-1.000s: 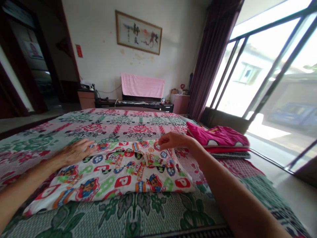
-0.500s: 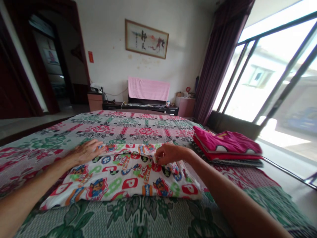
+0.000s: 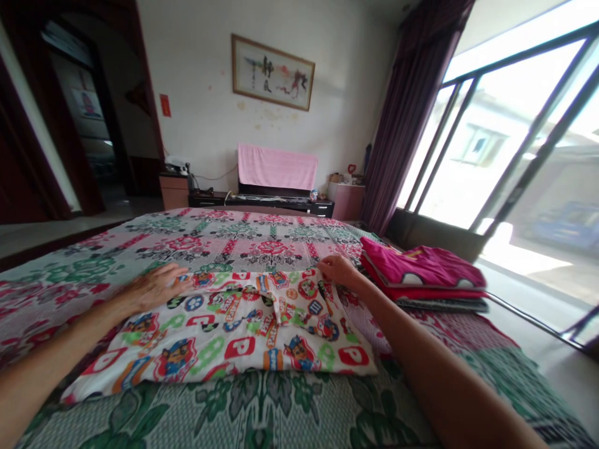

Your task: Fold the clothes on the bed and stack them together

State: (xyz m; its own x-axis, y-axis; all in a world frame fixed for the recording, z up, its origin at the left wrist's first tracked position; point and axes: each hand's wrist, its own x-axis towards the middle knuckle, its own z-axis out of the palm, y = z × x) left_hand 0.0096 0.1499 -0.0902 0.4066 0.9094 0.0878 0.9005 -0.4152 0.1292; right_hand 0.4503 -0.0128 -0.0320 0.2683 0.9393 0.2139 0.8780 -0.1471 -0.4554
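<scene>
A white cartoon-print garment [image 3: 234,330] lies folded flat on the flowered bedspread [image 3: 262,240]. My left hand [image 3: 156,284] rests flat and open on the garment's far left corner, pressing it down. My right hand [image 3: 337,269] is at the garment's far right corner, its fingers curled and pinched on the cloth edge there. A small fold of the cloth stands up near the garment's middle.
A stack of folded pink and red clothes [image 3: 421,274] sits on the bed to the right of my right hand. Beyond the bed are a low dark cabinet [image 3: 262,201] with a pink towel [image 3: 277,167], a doorway at left and large windows [image 3: 515,143] at right.
My right hand has moved from the garment's middle out to its far right corner, pulling the cloth flatter. The left hand has stayed in place.
</scene>
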